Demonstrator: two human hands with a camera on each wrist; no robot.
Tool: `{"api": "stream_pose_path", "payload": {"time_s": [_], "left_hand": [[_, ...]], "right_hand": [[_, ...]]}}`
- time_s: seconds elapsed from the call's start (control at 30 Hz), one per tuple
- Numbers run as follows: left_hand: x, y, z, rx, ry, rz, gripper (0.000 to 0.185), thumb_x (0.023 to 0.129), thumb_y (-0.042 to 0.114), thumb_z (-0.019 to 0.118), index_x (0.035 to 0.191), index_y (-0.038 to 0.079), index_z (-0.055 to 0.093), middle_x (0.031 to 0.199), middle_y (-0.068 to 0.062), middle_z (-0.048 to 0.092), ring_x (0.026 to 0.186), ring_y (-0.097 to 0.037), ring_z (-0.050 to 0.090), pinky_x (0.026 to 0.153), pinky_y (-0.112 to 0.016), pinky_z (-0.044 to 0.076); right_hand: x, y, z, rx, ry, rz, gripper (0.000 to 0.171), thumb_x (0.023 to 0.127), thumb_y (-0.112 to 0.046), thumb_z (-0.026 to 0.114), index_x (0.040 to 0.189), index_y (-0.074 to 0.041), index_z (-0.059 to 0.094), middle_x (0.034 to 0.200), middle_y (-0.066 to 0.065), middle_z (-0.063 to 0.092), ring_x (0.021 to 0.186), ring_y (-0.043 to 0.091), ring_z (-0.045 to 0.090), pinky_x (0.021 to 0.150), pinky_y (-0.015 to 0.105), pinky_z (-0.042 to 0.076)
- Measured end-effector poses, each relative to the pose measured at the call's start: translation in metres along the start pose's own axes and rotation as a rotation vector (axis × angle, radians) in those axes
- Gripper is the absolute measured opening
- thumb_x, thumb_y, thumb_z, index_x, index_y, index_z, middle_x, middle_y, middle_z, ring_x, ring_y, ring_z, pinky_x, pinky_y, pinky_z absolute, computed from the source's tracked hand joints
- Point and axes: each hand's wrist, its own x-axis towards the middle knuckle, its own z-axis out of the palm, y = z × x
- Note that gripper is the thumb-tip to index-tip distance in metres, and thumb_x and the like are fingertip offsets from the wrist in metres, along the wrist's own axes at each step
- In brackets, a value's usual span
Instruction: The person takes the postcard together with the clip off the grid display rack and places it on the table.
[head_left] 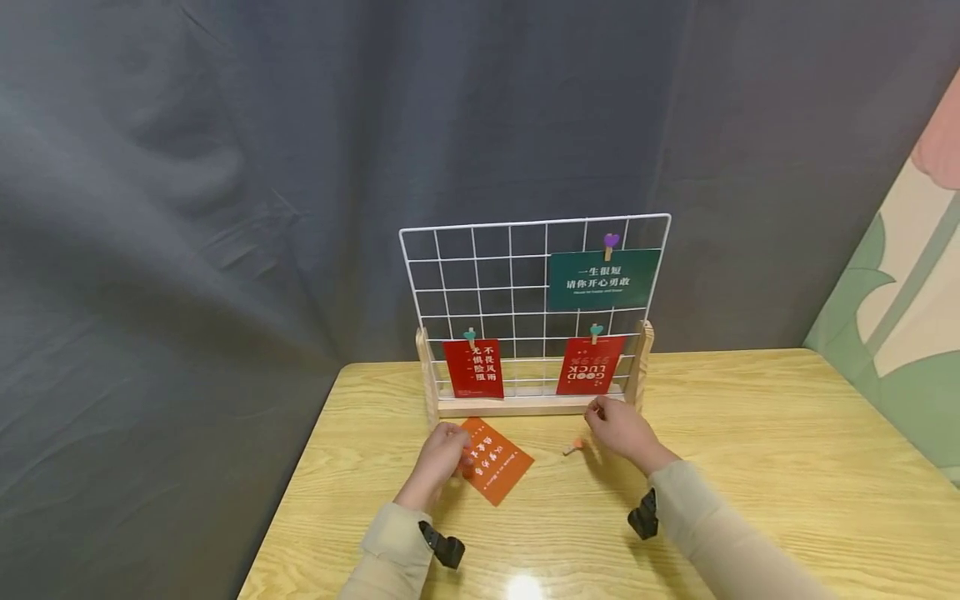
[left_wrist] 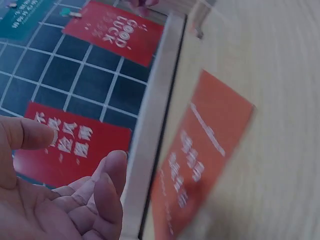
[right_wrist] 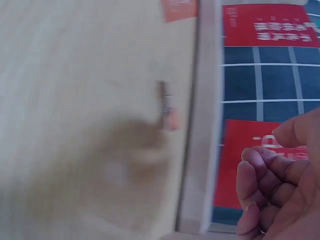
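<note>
My left hand (head_left: 441,454) hovers at the left edge of an orange card (head_left: 501,467) with white writing, which lies slanted on the table. In the left wrist view its thumb and fingers stand apart with nothing between them. My right hand (head_left: 622,427) is just in front of the rack's right end, fingers loosely bent and holding nothing. Below and left of it, a small wooden clothespin (head_left: 573,447) with an orange decoration lies on the table. Behind both hands stands a white wire grid (head_left: 534,222) on a wooden base (head_left: 528,407).
Clipped to the grid are a green card (head_left: 570,296) at the upper right, a red card (head_left: 487,385) at the lower left and another red card (head_left: 573,385) at the lower right. Heart-topped clothespins hold them. A dark curtain (head_left: 225,208) hangs behind the table (head_left: 750,433).
</note>
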Motion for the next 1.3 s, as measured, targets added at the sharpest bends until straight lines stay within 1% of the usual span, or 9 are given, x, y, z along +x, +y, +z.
{"api": "stream_pose_path", "payload": {"time_s": [0.23, 0.37, 0.5, 0.57, 0.8, 0.93, 1.17, 1.23, 1.3], "left_hand": [[0.001, 0.017, 0.012, -0.002, -0.038, 0.017, 0.037, 0.102, 0.015, 0.052, 0.131, -0.008, 0.050, 0.110, -0.023, 0.063, 0.083, -0.030, 0.065, 0.068, -0.036, 0.050], [0.002, 0.026, 0.017, 0.022, -0.042, 0.024, 0.035, 0.102, 0.018, 0.053, 0.129, -0.005, 0.052, 0.112, -0.023, 0.064, 0.087, -0.034, 0.066, 0.070, -0.037, 0.050], [0.002, 0.034, 0.019, 0.039, -0.057, 0.037, 0.034, 0.103, 0.022, 0.053, 0.128, -0.001, 0.053, 0.113, -0.020, 0.064, 0.084, -0.026, 0.065, 0.068, -0.033, 0.048], [0.003, 0.038, 0.021, 0.051, -0.065, 0.049, 0.035, 0.103, 0.022, 0.054, 0.130, -0.001, 0.052, 0.112, -0.017, 0.065, 0.082, -0.022, 0.066, 0.066, -0.030, 0.048], [0.007, 0.052, 0.031, 0.050, -0.104, 0.096, 0.035, 0.103, 0.020, 0.055, 0.129, -0.003, 0.053, 0.113, -0.020, 0.066, 0.089, -0.029, 0.069, 0.063, -0.029, 0.047], [0.009, 0.056, 0.035, 0.054, -0.131, 0.120, 0.036, 0.105, 0.021, 0.054, 0.131, -0.003, 0.052, 0.111, -0.015, 0.066, 0.087, -0.024, 0.068, 0.065, -0.030, 0.048], [0.009, 0.065, 0.040, 0.030, -0.142, 0.138, 0.038, 0.105, 0.023, 0.056, 0.132, -0.003, 0.051, 0.115, -0.018, 0.066, 0.095, -0.032, 0.068, 0.067, -0.031, 0.049], [0.010, 0.067, 0.042, 0.030, -0.143, 0.152, 0.040, 0.105, 0.024, 0.055, 0.133, -0.004, 0.051, 0.120, -0.021, 0.064, 0.101, -0.035, 0.067, 0.070, -0.034, 0.051], [0.011, 0.070, 0.044, 0.023, -0.145, 0.172, 0.040, 0.105, 0.021, 0.054, 0.135, -0.005, 0.050, 0.124, -0.023, 0.062, 0.107, -0.037, 0.064, 0.079, -0.040, 0.055]], "right_hand": [[0.004, -0.015, -0.022, 0.040, 0.028, -0.032, 0.023, 0.103, -0.013, 0.053, 0.106, 0.005, 0.066, 0.077, 0.005, 0.060, 0.064, 0.018, 0.051, 0.062, 0.037, 0.043], [0.008, -0.019, -0.032, 0.025, 0.060, -0.040, 0.026, 0.104, -0.014, 0.053, 0.111, 0.007, 0.066, 0.087, 0.010, 0.067, 0.069, 0.020, 0.054, 0.066, 0.039, 0.047], [0.012, -0.023, -0.046, 0.030, 0.095, -0.044, 0.027, 0.104, -0.014, 0.053, 0.114, 0.008, 0.066, 0.094, 0.014, 0.070, 0.071, 0.022, 0.056, 0.067, 0.039, 0.048], [0.014, -0.025, -0.054, 0.040, 0.110, -0.042, 0.027, 0.104, -0.014, 0.053, 0.115, 0.008, 0.065, 0.095, 0.015, 0.069, 0.072, 0.023, 0.056, 0.067, 0.039, 0.048], [0.017, -0.031, -0.075, 0.065, 0.163, -0.026, 0.026, 0.105, -0.015, 0.053, 0.114, 0.007, 0.064, 0.092, 0.015, 0.067, 0.075, 0.025, 0.057, 0.069, 0.038, 0.048], [0.019, -0.033, -0.082, 0.058, 0.200, -0.028, 0.027, 0.105, -0.016, 0.053, 0.115, 0.007, 0.064, 0.089, 0.014, 0.065, 0.074, 0.026, 0.055, 0.067, 0.037, 0.046], [0.020, -0.036, -0.094, 0.055, 0.240, -0.037, 0.029, 0.105, -0.016, 0.052, 0.118, 0.009, 0.063, 0.094, 0.018, 0.064, 0.080, 0.030, 0.056, 0.069, 0.040, 0.048], [0.020, -0.038, -0.097, 0.055, 0.250, -0.047, 0.029, 0.105, -0.015, 0.052, 0.118, 0.008, 0.063, 0.096, 0.019, 0.065, 0.081, 0.031, 0.057, 0.071, 0.041, 0.049], [0.021, -0.040, -0.101, 0.057, 0.257, -0.051, 0.029, 0.105, -0.016, 0.052, 0.119, 0.008, 0.062, 0.098, 0.020, 0.065, 0.082, 0.031, 0.057, 0.072, 0.042, 0.050]]}}
